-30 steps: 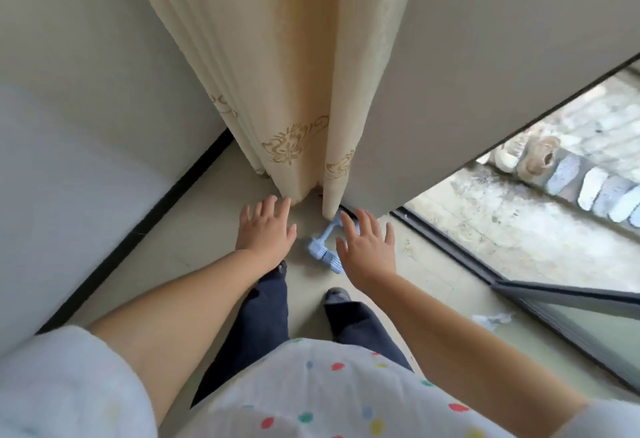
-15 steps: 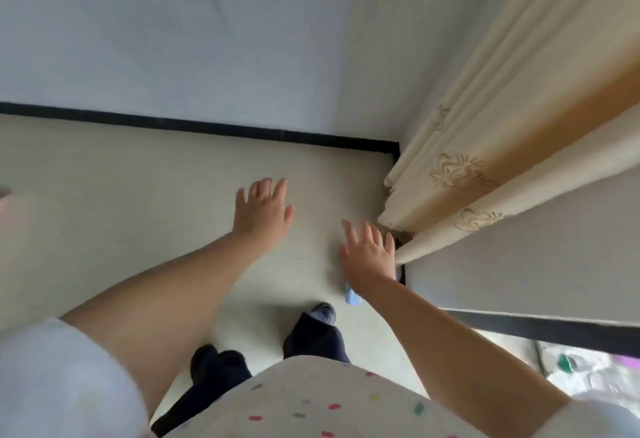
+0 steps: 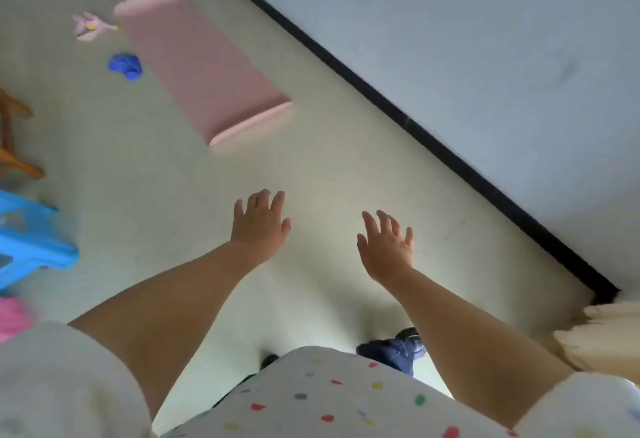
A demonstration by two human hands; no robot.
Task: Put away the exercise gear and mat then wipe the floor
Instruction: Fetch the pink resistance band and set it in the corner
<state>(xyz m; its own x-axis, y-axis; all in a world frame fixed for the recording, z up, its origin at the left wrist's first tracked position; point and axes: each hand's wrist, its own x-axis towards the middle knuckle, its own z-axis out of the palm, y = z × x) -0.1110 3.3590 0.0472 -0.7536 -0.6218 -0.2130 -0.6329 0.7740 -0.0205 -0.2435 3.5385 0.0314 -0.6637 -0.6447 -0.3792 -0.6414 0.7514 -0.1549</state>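
I see my left hand (image 3: 260, 226) and right hand (image 3: 386, 247) both released, fingers spread, holding nothing above the pale floor (image 3: 329, 174). The flat pink foam exercise mat (image 3: 201, 63) lies unrolled on the floor near the black skirting edge (image 3: 398, 112), a crumpled blue cloth (image 3: 125, 67) just beside it.

My left hand (image 3: 260, 226) and my right hand (image 3: 387, 250) are out in front of me, side by side, above the pale floor (image 3: 329, 167). The flat pink foam mat (image 3: 202, 65) lies farther ahead to the left. Left of it lie a small pink plastic thing (image 3: 90, 26) and a crumpled blue cloth (image 3: 125, 67). The blue plastic stool (image 3: 31, 236) stands at my far left. The black baseboard (image 3: 415, 129) runs along on my right.
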